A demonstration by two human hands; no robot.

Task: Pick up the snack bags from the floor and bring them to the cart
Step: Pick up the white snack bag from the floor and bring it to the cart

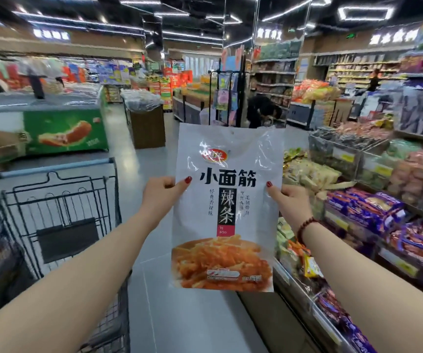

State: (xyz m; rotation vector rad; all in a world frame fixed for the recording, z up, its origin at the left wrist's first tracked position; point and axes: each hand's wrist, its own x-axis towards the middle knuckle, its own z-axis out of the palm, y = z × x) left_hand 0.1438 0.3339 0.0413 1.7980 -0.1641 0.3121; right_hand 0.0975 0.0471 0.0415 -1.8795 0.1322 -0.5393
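Cart, black wire frame with blue handle (52, 200), stands at left. Left hand (160, 197) and right hand (292, 202) pinch opposite edges of white glossy plastic snack bag (227, 207), held upright in mid-air above grey floor (179, 301), beside stocked shelves (383, 212) at right.

Both forearms are bare, no sleeves showing. Fingernails are painted dark red. A dark red beaded bracelet (305, 228) circles the right wrist, right of centre.
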